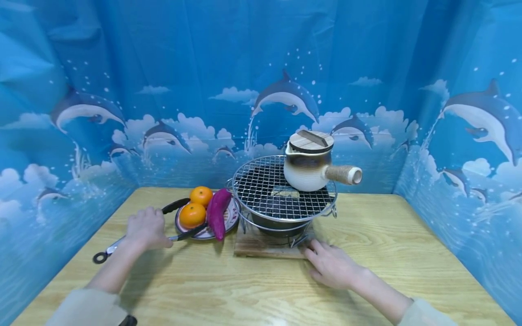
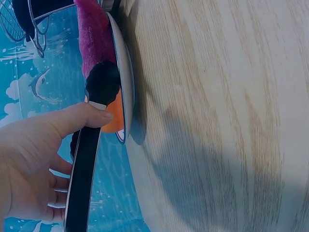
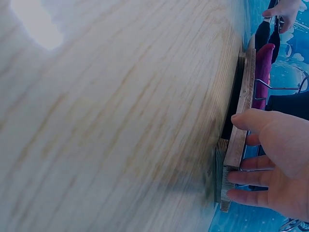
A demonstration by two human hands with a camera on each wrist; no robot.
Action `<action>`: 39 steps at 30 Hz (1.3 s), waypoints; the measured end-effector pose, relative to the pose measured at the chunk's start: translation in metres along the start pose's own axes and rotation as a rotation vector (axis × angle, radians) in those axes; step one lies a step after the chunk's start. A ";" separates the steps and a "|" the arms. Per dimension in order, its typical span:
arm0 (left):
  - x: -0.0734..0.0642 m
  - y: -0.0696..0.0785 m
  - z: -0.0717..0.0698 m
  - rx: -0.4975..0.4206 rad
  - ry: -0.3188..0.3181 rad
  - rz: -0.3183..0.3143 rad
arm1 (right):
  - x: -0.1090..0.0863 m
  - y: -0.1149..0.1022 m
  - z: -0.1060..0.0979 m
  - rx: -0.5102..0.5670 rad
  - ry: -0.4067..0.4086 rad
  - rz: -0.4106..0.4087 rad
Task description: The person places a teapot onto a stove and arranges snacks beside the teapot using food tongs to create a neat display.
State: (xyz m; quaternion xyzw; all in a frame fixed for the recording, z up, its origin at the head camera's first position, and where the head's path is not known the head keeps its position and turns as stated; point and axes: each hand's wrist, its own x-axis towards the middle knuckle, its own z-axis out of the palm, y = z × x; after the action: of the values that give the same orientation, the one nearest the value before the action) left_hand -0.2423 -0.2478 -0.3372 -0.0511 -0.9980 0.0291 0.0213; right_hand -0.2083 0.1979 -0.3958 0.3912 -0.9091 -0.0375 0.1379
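Note:
My left hand [image 1: 147, 228] holds a pair of black-and-silver tongs [image 2: 83, 181], thumb on one arm and fingers on the other side. The tongs' spread tips reach around two oranges [image 1: 192, 215] on a plate [image 1: 231, 218]. A purple sweet potato [image 1: 219, 213] lies beside the oranges, close to the near tip. At the right front corner of a wooden board [image 1: 265, 248], my right hand [image 1: 332, 265] grips the edge, thumb along the front and fingers at the end. On that board stands a round grill stove with a wire mesh [image 1: 261, 190].
A white-and-brown pot [image 1: 306, 174] with a wooden lid [image 1: 311, 141] sits on the mesh, its wrapped handle [image 1: 340, 174] pointing right. The wooden table [image 1: 399, 240] meets a blue dolphin-print curtain [image 1: 204, 68] at the back and sides.

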 end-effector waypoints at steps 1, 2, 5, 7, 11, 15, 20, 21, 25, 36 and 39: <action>0.000 0.000 0.000 0.002 -0.002 -0.001 | 0.000 0.000 0.000 0.001 -0.004 0.001; 0.000 0.000 0.000 0.002 -0.003 -0.002 | 0.001 0.000 -0.001 0.002 -0.006 0.002; 0.001 0.001 0.000 0.008 -0.005 -0.005 | 0.001 -0.001 -0.001 0.005 -0.014 0.006; 0.000 0.002 0.000 0.005 -0.008 -0.010 | 0.001 -0.001 -0.001 0.006 -0.015 0.006; 0.000 0.002 0.000 -0.004 -0.018 -0.017 | 0.001 -0.001 -0.001 0.004 -0.017 0.006; 0.000 0.002 0.000 -0.011 -0.020 -0.019 | 0.001 -0.001 -0.001 0.002 -0.015 0.003; -0.001 0.002 0.001 -0.022 -0.023 -0.024 | 0.000 -0.001 -0.001 0.003 -0.009 0.001; -0.001 0.002 0.002 -0.025 -0.024 -0.025 | 0.000 -0.001 -0.001 0.003 -0.010 0.002; 0.000 0.001 0.003 -0.031 -0.019 -0.027 | 0.000 -0.001 0.000 -0.001 -0.006 -0.001; 0.000 -0.002 0.008 -0.027 0.016 -0.014 | 0.000 -0.001 0.001 0.004 0.008 -0.010; 0.000 -0.003 0.008 -0.033 0.012 -0.013 | -0.001 -0.001 0.001 0.007 0.007 -0.005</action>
State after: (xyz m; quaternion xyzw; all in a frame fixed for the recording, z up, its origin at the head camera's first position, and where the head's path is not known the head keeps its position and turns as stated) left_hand -0.2432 -0.2512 -0.3445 -0.0451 -0.9986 0.0123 0.0265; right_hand -0.2071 0.1975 -0.3969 0.3942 -0.9077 -0.0334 0.1398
